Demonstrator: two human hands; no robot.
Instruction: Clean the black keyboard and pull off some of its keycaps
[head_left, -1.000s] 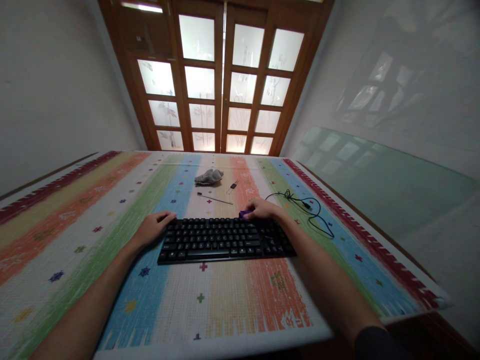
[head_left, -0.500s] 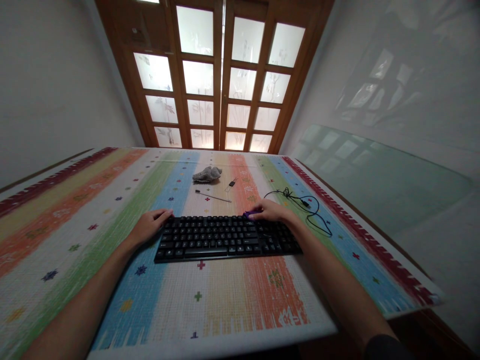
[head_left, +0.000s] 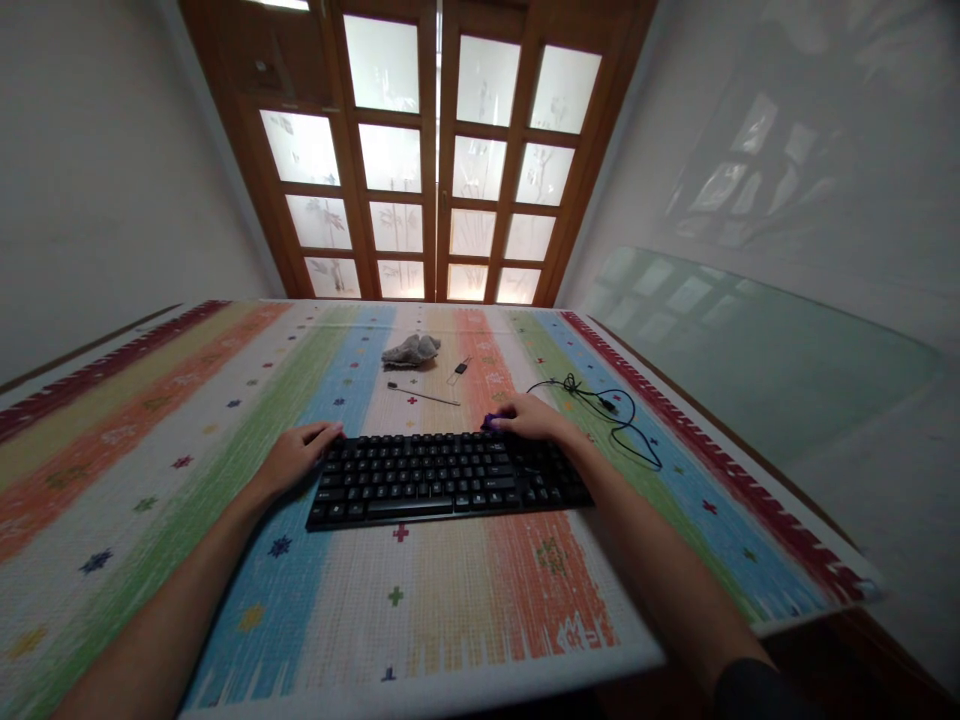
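A small purple object is pinched between the thumb and fingers of the right hand, just above the back edge of a black keyboard. Part of the keyboard's right end is covered by that hand and its forearm. The back left corner of the keyboard is touched by the left hand; whether it is gripped or merely steadied cannot be told. The keyboard is laid flat, keys up, on a counter spread with a striped cloth. Beyond the back edge, a thin rod with a dark tip is seen lying at a slant. Farther back are placed a small black item with a wire loop and a crumpled grey cloth. To the right, a black cable is left in loose loops. The far end is closed off by wooden doors set with frosted panes.
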